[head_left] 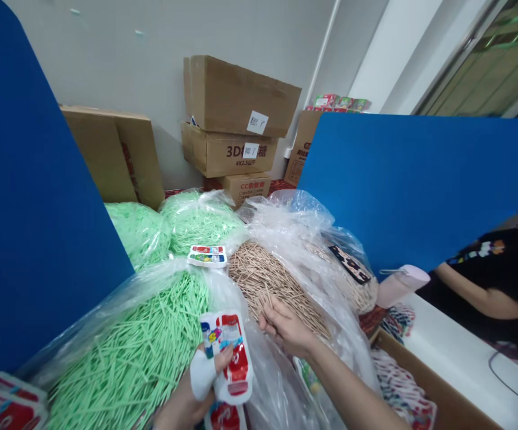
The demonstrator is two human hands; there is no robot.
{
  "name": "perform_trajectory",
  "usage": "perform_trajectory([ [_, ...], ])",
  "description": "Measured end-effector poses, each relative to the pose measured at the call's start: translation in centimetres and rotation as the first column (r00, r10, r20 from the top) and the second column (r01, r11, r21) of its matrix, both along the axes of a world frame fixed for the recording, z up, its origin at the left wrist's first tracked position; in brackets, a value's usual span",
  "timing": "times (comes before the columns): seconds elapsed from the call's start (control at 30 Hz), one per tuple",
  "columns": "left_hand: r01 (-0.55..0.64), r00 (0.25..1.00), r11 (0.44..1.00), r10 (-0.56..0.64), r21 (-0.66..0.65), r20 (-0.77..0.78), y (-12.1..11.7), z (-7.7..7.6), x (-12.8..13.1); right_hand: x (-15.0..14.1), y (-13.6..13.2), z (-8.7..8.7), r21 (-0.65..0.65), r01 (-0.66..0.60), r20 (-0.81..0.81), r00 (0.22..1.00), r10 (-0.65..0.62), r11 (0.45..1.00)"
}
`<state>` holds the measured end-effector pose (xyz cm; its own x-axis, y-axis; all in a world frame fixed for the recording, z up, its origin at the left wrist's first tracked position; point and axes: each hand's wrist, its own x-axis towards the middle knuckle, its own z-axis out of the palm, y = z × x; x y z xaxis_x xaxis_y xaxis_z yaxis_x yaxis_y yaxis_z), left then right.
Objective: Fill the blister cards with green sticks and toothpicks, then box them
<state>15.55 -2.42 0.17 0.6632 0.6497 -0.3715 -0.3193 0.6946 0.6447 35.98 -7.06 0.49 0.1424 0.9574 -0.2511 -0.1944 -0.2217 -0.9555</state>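
Note:
My left hand (205,373), with a white wrapping around its thumb, grips a glossy red, white and blue printed packet (236,364). Part of a similar red packet (225,416) shows below it. My right hand (286,325) reaches to the near edge of a heap of thin brown sticks (272,275) in an open clear plastic bag (281,209). Its fingers are pinched together on a few brown sticks, whose ends are partly hidden. Thin green sticks (147,352) fill another open bag on the left, close to my left hand.
Blue partitions (420,179) stand on both sides. Cardboard boxes (241,98) are stacked behind the bags. Printed packets (207,255) lie on the plastic and at lower left. At right are an open carton (438,388), a pale cylinder (402,283) and another person's arm (487,292).

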Motion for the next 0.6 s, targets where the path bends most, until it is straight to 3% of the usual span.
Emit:
perform_trajectory([
  [0.13, -0.043, 0.994, 0.999, 0.045, 0.018, -0.095, -0.9, 0.4, -0.5, -0.3, 0.2, -0.2, 0.028, 0.022, 0.004, 1.000, -0.022, 0.999],
  [0.37, -0.145, 0.983, 0.982, 0.157, 0.123, -0.091, 0.2, 1.8, 0.3, -0.9, -0.1, 0.2, 0.060, -0.061, 0.292, 0.956, 0.041, 0.996],
  [0.5, -0.182, 0.972, 0.971, 0.202, 0.153, -0.123, 0.9, 2.0, 0.8, -1.4, -0.5, 1.3, 0.083, -0.118, 0.558, 0.828, 0.052, 0.990],
  [0.6, -0.067, 0.988, 0.955, 0.103, 0.290, -0.112, 1.2, 2.2, 1.0, -2.0, -0.7, 2.3, 0.103, -0.180, 0.712, 0.701, 0.054, 0.978],
])
